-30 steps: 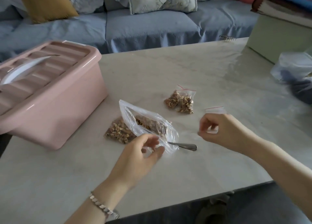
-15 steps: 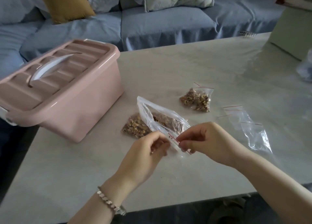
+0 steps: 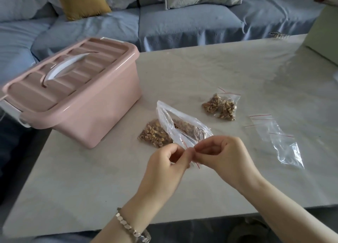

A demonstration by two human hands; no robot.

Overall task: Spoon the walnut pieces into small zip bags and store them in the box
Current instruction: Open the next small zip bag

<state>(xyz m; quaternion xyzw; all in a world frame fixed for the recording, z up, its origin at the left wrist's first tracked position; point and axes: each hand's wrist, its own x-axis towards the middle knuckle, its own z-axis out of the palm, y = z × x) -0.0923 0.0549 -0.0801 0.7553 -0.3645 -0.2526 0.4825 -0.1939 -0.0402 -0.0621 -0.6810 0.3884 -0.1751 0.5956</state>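
Note:
Both hands meet over the table's middle. My left hand point(image 3: 164, 166) and my right hand point(image 3: 224, 157) pinch the red-striped top of a small empty zip bag point(image 3: 194, 163) between their fingertips. Just behind them lies the large clear bag of walnut pieces point(image 3: 164, 131), its mouth standing open. A small filled zip bag point(image 3: 222, 105) lies further back to the right. Several empty small zip bags point(image 3: 276, 133) lie flat on the right. The pink box point(image 3: 76, 96) stands at the left with its lid on. The spoon is hidden.
The pale table point(image 3: 201, 69) runs back to a blue sofa point(image 3: 182, 23) with cushions. A green box point(image 3: 325, 36) stands at the far right corner. The table's near edge lies just under my forearms.
My right hand brought a small empty bag from the right pile to my left hand, and both now pinch its top. The view shifted left, showing more of the box.

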